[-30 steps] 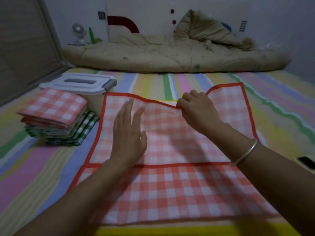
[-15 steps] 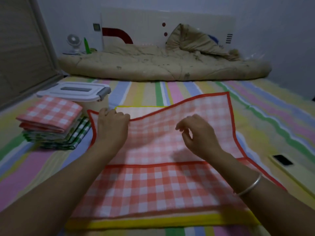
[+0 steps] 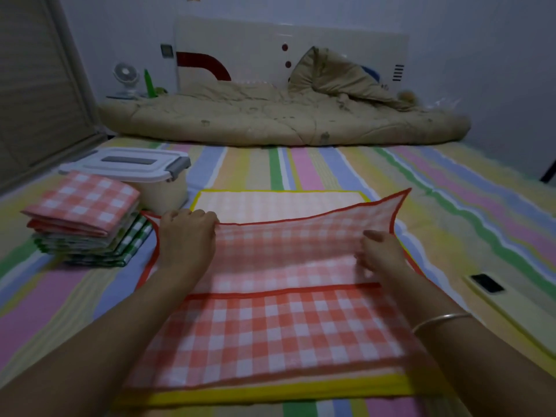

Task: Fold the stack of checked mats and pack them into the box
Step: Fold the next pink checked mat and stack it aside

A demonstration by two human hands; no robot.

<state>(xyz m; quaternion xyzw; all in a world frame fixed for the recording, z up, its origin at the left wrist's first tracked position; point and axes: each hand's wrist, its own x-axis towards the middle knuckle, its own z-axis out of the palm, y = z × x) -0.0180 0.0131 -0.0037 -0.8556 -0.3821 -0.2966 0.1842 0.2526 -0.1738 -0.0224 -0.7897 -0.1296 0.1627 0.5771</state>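
The left hand (image 3: 186,236) grips the red mat (image 3: 270,326) by its far edge, raised to fold nearward. The right hand (image 3: 380,254) (blurred) meets it, but I cannot tell its grip.

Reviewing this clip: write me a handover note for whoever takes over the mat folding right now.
Left hand grips the raised far edge of the red checked mat. Right hand is at its right side; grip blurred, unclear. Near part is folded over. A yellow-edged mat lies beneath. Folded stack sits left, by the box, lid on. Left: finish this fold, fold the yellow-edged one, pack all.
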